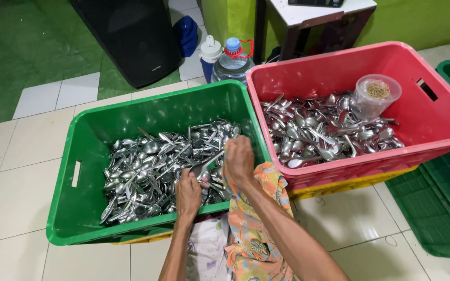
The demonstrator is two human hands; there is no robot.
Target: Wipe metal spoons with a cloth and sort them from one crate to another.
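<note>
Tiled floor (22, 156), cream squares near me, green and white further back, lime-green wall (417, 21) behind. I'm looking down over two crates set side by side on it.

Green crate (87, 156) on the left, about half full of loose steel spoons (141, 171). Pink crate (339, 65) on the right, touching the green one's right wall, stacked on a yellow crate (350, 184). It holds another heap of spoons (324, 135) plus a clear plastic tub (375, 94) of rubber bands leaning in the back right. More green crates (444, 203) sit at the far right edge.

Both hands are over the near right corner of the green crate. Left hand (188, 195) is closed around the handle end of a spoon (207, 164), which angles up and right above the pile. Right hand (239, 161) is pinched shut on the spoon's upper end through a patterned orange cloth (259, 229); the cloth drapes down over the crate's rim and along the right forearm. Exact finger placement under the cloth I cannot tell.

Behind the crates: a clear water bottle (234, 62) with blue cap, a white-capped bottle (210, 54) just beside it, a black speaker cabinet (131, 36), and a white table (319, 13) against the wall.
</note>
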